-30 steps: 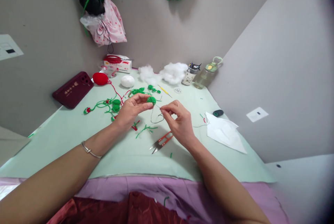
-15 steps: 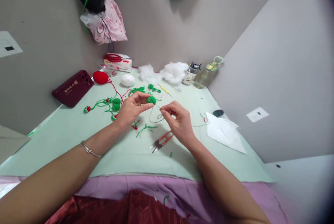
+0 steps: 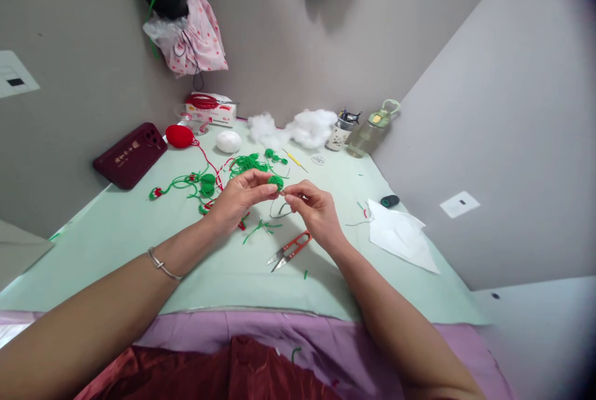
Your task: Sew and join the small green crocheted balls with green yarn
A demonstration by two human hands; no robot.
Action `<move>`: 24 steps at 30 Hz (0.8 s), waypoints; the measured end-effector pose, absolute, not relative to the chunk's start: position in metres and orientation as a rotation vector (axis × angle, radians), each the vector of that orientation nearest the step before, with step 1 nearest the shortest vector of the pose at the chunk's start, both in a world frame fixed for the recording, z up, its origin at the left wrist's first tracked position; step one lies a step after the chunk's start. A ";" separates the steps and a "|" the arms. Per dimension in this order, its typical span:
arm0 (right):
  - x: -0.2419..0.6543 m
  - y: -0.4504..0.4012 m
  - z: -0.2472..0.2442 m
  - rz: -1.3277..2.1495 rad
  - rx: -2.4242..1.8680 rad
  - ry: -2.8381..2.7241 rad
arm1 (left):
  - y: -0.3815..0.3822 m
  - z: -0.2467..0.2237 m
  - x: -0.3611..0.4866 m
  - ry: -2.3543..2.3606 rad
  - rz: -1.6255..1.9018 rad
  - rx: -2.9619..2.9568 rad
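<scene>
My left hand (image 3: 239, 198) pinches a small green crocheted ball (image 3: 275, 182) between thumb and fingers above the table. Close against the ball's lower right side, my right hand (image 3: 311, 207) has thumb and forefinger closed on a thin dark thread (image 3: 274, 216), which hangs in a loop underneath. Whether a needle is also between those fingertips is too small to tell. Below my right hand lie orange-handled thread snips (image 3: 291, 251), blades apart. Green yarn snippets (image 3: 263, 226) are scattered between the snips and my left hand.
Green crocheted pieces (image 3: 207, 186), a red yarn ball (image 3: 179, 136), a white ball (image 3: 228, 141) and a phone (image 3: 130, 156) lie left. White stuffing (image 3: 311, 128), a yellow-handled hook (image 3: 294, 159), pen cup (image 3: 339, 134) and bottle (image 3: 367, 134) stand behind. White sheets (image 3: 403, 235) lie right.
My right hand has come in closer to the green ball, shortening the gap between them. The ball has shifted slightly right and down with my left hand.
</scene>
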State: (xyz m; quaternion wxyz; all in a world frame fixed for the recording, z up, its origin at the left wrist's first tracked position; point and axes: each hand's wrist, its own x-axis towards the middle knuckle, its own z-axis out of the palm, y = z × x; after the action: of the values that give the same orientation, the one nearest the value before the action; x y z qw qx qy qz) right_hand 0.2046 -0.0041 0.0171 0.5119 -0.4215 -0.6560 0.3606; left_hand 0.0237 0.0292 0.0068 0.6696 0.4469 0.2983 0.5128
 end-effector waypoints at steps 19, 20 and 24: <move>0.205 0.001 0.010 0.953 -0.979 -1.483 | 0.028 0.007 0.024 0.641 1.131 0.957; 0.204 0.002 0.009 0.964 -0.976 -1.465 | 0.028 0.007 0.024 0.644 1.134 0.961; 0.203 0.003 0.007 0.997 -0.977 -1.421 | 0.029 0.004 0.025 0.661 1.152 0.998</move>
State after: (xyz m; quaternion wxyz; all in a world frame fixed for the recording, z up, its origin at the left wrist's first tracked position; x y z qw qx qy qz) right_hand 0.2029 0.0026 0.0071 0.5439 -0.4116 -0.5987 0.4199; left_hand 0.0249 0.0295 0.0044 0.6745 0.4435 0.2937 0.5119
